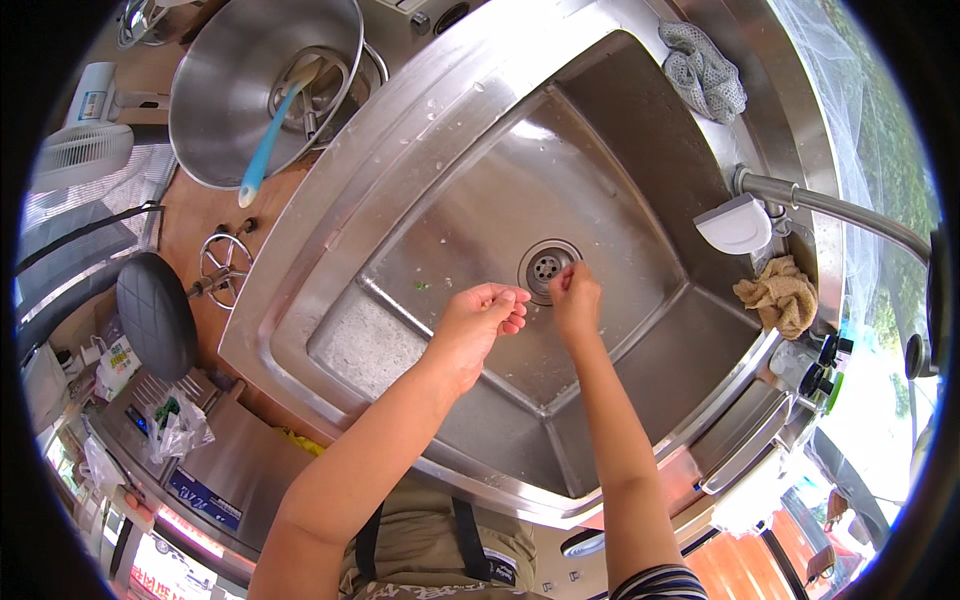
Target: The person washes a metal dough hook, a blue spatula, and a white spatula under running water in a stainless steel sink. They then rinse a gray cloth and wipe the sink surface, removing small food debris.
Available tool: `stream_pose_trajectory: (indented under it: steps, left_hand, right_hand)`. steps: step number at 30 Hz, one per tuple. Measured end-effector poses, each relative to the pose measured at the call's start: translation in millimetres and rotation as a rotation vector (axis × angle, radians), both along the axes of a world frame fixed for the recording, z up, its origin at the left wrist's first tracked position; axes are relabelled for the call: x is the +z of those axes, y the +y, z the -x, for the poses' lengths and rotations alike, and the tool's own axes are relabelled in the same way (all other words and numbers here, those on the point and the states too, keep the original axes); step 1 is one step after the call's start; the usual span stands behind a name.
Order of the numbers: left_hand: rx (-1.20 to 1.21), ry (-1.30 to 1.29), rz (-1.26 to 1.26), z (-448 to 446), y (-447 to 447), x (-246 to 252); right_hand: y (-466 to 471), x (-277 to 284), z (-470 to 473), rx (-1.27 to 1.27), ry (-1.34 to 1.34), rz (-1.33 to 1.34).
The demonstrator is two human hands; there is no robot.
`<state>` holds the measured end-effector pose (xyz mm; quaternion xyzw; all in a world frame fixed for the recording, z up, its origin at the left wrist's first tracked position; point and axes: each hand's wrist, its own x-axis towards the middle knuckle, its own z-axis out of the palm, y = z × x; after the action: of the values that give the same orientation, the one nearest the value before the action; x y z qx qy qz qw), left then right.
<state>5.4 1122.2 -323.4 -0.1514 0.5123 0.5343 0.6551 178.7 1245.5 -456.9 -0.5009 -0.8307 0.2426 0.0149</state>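
Both hands are held over a stainless steel sink (480,217). My left hand (491,311) has its thumb against bent fingers, left of the drain strainer (547,266). Whether anything small sits between those fingertips cannot be told. My right hand (576,289) is curled at the strainer's right lower edge, its fingertips pinched together; what they may hold is hidden. A small green scrap (421,285) lies on the sink floor, left of my left hand, with some pale bits near it.
A large steel bowl (217,97) holding a blue-handled spatula (266,146) stands at upper left. Along the right rim are a grey mesh cloth (703,71), a faucet (862,206), a white scraper (735,225) and a brown cloth (784,298). A round stool (156,315) stands at left.
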Motion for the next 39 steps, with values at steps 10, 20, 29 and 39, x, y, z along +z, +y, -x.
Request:
stream_pose_trajectory:
  steps: [10, 20, 29, 39]
  left_hand:
    - [-0.04, 0.004, -0.003, -1.6, 0.3, -2.0]
    - [-0.045, 0.009, -0.005, -2.9, 0.0, -1.6]
    - [-0.035, 0.011, -0.014, -1.1, -0.5, -2.0]
    - [-0.043, 0.004, -0.004, -0.3, -0.9, -2.8]
  right_hand:
    - [-10.0, 2.5, -1.2, 0.073, 0.065, -0.067]
    - [1.3, -13.1, 2.3, 0.528, -0.252, -0.259]
    - [5.1, -32.3, 3.6, 0.466, -0.247, -0.234]
    - [-13.0, 41.9, 3.9, -0.131, 0.243, 0.096]
